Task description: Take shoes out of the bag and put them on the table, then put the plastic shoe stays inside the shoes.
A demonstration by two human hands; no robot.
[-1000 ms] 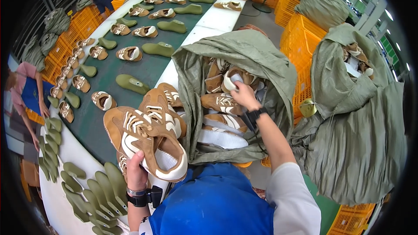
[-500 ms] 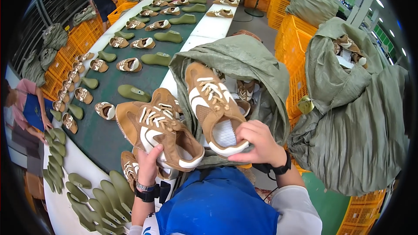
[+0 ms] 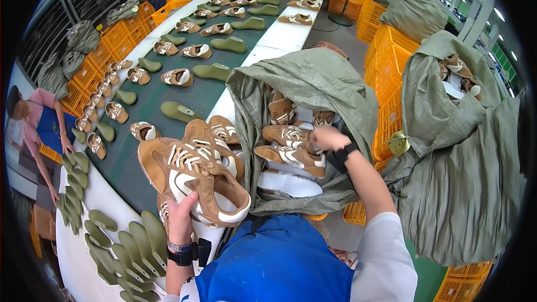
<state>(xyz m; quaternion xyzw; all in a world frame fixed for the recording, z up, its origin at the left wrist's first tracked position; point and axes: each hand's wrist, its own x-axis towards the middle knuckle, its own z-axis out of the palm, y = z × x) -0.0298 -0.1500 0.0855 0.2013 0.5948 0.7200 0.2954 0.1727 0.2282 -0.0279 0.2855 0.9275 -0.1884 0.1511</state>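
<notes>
My left hand [image 3: 180, 219] grips a brown sneaker [image 3: 162, 162] with white trim and pale laces, its opening toward me. More brown sneakers [image 3: 225, 130] stand just behind it at the belt's edge. Reaching into the green woven sack [image 3: 313, 70], my right hand [image 3: 331, 138] has its fingers curled at the heel of another brown sneaker [image 3: 282, 135]; the fingertips are partly hidden. Beside that shoe, nearer me, lies a second sneaker [image 3: 296, 160], and a white sole [image 3: 288, 184] faces up at the sack's near side.
A dark green belt [image 3: 148, 92] carries sneakers and olive shoe lasts [image 3: 212, 71]. Further lasts [image 3: 146, 243] cluster on the white ledge at lower left, where a co-worker [image 3: 42, 117] reaches in. Orange crates [image 3: 386, 59] and another filled sack [image 3: 447, 106] stand at right.
My right hand has carried its sneaker away from me into the sack, exposing the shoes inside. The left hand still holds its sneaker, slightly shifted. The co-worker leans further toward the lasts.
</notes>
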